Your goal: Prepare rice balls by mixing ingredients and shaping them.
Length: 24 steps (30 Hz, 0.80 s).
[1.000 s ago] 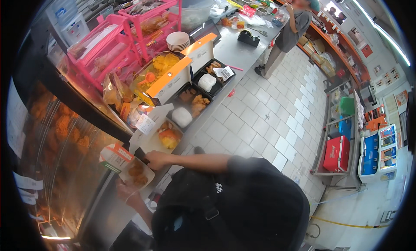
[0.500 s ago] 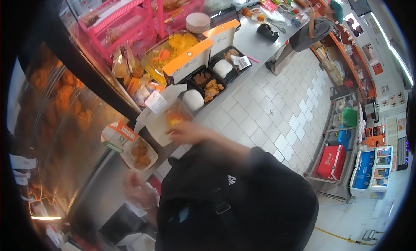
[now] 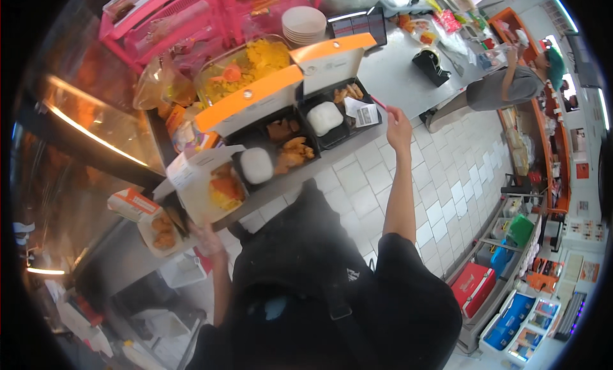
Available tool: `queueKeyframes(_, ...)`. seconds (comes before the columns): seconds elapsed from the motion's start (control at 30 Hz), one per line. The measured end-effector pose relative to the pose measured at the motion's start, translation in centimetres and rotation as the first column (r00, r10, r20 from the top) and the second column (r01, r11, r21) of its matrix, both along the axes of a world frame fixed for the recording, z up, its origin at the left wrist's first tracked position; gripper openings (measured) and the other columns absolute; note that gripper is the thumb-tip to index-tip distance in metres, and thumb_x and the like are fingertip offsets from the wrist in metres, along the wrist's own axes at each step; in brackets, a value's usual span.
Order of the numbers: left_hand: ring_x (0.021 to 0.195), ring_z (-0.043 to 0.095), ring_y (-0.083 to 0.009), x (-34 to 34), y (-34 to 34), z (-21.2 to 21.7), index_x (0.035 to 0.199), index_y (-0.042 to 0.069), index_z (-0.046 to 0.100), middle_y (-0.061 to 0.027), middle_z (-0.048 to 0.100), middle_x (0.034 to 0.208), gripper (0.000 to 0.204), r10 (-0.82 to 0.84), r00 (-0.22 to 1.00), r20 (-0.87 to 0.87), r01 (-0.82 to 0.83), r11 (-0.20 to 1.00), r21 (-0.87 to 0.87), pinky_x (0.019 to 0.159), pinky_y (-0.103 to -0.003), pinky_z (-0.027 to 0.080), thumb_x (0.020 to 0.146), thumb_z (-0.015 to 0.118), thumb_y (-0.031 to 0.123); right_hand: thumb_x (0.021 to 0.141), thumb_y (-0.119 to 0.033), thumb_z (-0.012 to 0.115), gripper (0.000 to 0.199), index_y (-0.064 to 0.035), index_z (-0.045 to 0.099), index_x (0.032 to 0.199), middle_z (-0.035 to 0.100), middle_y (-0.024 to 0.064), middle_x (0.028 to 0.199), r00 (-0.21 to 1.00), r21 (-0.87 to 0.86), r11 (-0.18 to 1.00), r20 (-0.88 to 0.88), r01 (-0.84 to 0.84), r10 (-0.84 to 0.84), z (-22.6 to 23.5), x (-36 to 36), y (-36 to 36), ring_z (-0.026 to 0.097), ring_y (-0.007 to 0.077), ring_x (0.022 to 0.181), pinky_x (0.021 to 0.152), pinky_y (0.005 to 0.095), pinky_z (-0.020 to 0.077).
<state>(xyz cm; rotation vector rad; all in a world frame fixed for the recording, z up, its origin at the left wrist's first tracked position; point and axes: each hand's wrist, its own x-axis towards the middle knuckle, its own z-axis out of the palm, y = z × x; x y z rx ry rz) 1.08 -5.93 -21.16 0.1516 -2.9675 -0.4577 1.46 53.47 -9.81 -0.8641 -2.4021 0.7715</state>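
Observation:
My right hand [image 3: 399,128] reaches out to the far right box and pinches the end of a thin pink pen-like stick [image 3: 378,104]. Beside it is a black meal tray [image 3: 333,136] with white rice [image 3: 324,118], fried pieces and a printed slip [image 3: 366,114]. My left hand [image 3: 208,241], blurred and seemingly in a clear glove, is close to a small paper box of fried chicken [image 3: 164,233]; its fingers are hard to make out. Between the hands stand an open white box with yellow rice and a fried piece [image 3: 225,190] and another black tray with rice and chicken [image 3: 297,154].
Behind the boxes sit a tub of yellow rice [image 3: 265,60] with an orange scoop, stacked bowls [image 3: 304,24] and pink baskets [image 3: 169,25]. A tape dispenser [image 3: 431,67] stands farther along the counter. A glass food warmer [image 3: 96,121] is at left. A co-worker [image 3: 511,86] stands at the far right.
My right hand has moved from the white box out to the right and taken hold of the pink stick. My left hand has come up beside the small chicken box. The view has shifted.

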Motion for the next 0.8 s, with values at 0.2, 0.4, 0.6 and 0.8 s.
queueKeyframes(0.2,0.12,0.052,-0.0303,-4.2,4.6,7.0,0.134,0.0,0.05,-0.0195,0.052,0.134,0.046,0.42,0.892,0.17,-0.379,0.486,0.787,0.104,-0.037,0.037,0.098,0.048,0.028,0.091,-0.017,0.057,0.028,-0.0055,0.062,0.117,0.068,0.0142,0.105,0.984,-0.285,0.944,0.01,-0.168,0.179,-3.5,-3.0,2.4,0.066,0.0275,0.097,0.085,0.0358,0.0489)
queueKeyframes(0.4,0.111,0.058,-0.0327,-5.0,7.7,9.0,0.125,-0.007,0.055,-0.0234,0.06,0.121,0.051,0.152,0.981,0.12,-0.19,0.872,0.451,0.094,-0.038,0.042,0.098,0.047,0.036,0.087,-0.007,0.054,0.028,-0.0065,0.064,0.114,0.068,0.017,0.105,0.998,-0.069,0.996,-0.044,-0.049,0.046,-4.8,-3.1,5.4,0.065,0.0319,0.098,0.084,0.0397,0.0499)
queueKeyframes(0.6,0.102,0.063,-0.0328,-4.3,11.7,5.9,0.13,0.005,0.053,-0.0216,0.065,0.111,0.045,0.067,0.998,-0.002,-0.061,0.921,0.384,0.09,-0.039,0.045,0.098,0.049,0.036,0.087,-0.009,0.055,0.031,-0.007,0.062,0.118,0.067,0.0179,0.109,0.999,0.013,0.999,-0.006,0.037,-0.037,-5.8,-4.1,12.6,0.063,0.0356,0.103,0.089,0.0418,0.048)
queueKeyframes(0.8,0.103,0.062,-0.0256,-4.5,21.3,7.7,0.129,-0.002,0.05,-0.0193,0.064,0.115,0.043,-0.004,0.991,0.134,-0.091,0.715,0.693,0.091,-0.034,0.046,0.095,0.056,0.024,0.091,-0.016,0.054,0.03,-0.0083,0.062,0.119,0.066,0.0155,0.113,0.998,0.088,0.994,-0.014,-0.061,0.063,-6.9,-5.3,22.7,0.06,0.0333,0.108,0.093,0.0406,0.0455)
